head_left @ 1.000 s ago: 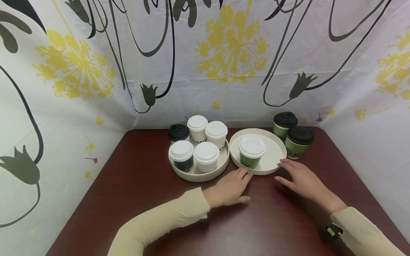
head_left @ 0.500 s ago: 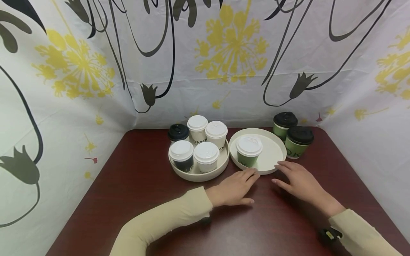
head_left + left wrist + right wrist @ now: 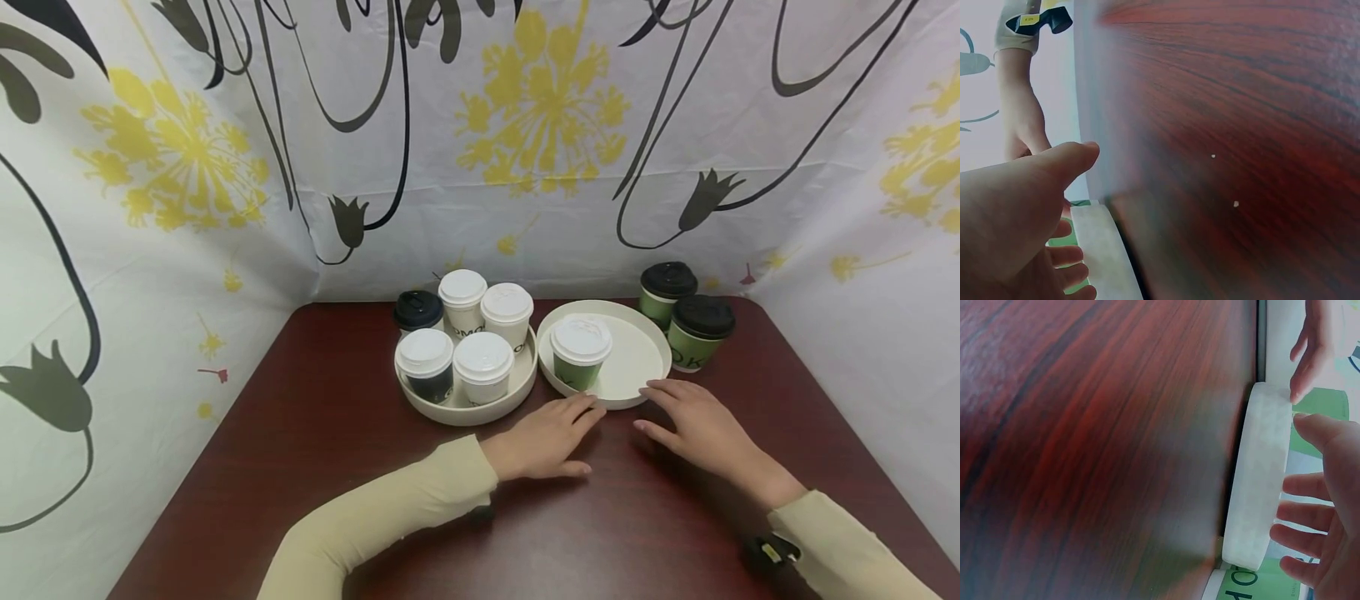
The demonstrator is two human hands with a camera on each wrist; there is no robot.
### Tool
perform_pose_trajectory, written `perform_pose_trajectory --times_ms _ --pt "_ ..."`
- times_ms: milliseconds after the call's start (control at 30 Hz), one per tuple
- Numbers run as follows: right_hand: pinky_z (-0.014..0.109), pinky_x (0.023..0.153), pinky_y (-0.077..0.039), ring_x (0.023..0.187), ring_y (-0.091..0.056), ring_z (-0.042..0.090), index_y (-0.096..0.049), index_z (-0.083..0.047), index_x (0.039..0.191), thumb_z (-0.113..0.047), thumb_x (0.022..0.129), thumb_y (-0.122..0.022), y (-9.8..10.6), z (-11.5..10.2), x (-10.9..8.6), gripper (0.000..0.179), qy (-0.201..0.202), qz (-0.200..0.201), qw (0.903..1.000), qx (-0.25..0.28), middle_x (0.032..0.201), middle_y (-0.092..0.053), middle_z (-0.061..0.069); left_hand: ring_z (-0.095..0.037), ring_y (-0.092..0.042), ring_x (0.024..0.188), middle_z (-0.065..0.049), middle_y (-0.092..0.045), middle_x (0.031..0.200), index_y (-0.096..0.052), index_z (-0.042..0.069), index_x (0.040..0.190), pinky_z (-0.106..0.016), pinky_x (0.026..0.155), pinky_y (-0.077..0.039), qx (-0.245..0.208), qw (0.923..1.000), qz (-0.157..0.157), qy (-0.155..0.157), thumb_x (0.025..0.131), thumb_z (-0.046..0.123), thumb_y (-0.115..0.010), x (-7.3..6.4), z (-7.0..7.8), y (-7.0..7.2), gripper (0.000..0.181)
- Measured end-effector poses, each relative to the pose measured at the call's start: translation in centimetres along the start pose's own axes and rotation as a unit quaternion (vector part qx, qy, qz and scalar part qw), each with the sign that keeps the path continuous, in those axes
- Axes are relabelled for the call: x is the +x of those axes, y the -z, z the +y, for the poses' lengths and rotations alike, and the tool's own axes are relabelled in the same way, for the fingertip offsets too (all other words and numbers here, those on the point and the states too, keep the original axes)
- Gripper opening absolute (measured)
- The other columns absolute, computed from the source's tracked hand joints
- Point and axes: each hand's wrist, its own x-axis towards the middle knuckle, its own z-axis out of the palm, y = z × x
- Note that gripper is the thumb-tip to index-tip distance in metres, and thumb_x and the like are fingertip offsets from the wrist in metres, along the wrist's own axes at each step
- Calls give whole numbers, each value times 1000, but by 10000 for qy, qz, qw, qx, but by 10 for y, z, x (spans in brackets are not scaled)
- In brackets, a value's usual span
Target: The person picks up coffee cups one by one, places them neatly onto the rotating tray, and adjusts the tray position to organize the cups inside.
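On the dark red table, a cream round tray [image 3: 637, 354] bears one green paper cup [image 3: 579, 371] with a white lid, standing at its left side. My left hand [image 3: 542, 437] lies at the tray's front rim, fingers extended and thumb apart, just below the cup. Over by the front right rim is my right hand [image 3: 701, 425], its fingers spread and its thumb pointing left. In the right wrist view, those fingers [image 3: 1304, 515] are right at the tray wall [image 3: 1260, 475]. Neither hand grips anything.
Left of this tray, a second cream tray [image 3: 480, 413] carries white-lidded cups and a black-lidded cup [image 3: 418, 311]. Two green cups with black lids, one behind [image 3: 667, 283] and one nearer [image 3: 699, 333], stand at the back right. A patterned curtain [image 3: 450, 150] borders the table.
The white-lidded green cup has shifted slightly left and back on the tray. My left hand has slid a little right along the rim, and my right hand a little left.
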Motion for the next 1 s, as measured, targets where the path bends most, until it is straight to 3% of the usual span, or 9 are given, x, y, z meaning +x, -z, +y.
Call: perform_pose_trajectory --times_ms 267,600,1000 --pt "58 104 -43 121 -58 39 -65 -4 126 -38 87 -73 -2 1 0 52 -2 23 10000 44 128 -64 19 -22 -33 150 -10 -33 160 -29 11 155 -31 121 -32 182 9998 62 48 91 61 -58 0 -2 -1 86" --pt "57 100 -46 119 -60 40 -65 -5 127 -34 86 -75 -3 15 0 52 42 171 9997 144 129 -64 19 -25 -36 147 -11 -35 157 -30 15 155 -33 120 -34 57 9998 107 160 90 60 -60 -2 -7 -3 84" --pt "59 97 -47 120 -59 42 -62 -6 130 -29 90 -71 4 35 0 47 -37 -90 9993 348 136 -57 21 -25 -39 144 -11 -38 153 -32 13 153 -32 118 -37 108 9993 93 345 88 63 -61 -5 -10 -2 87"
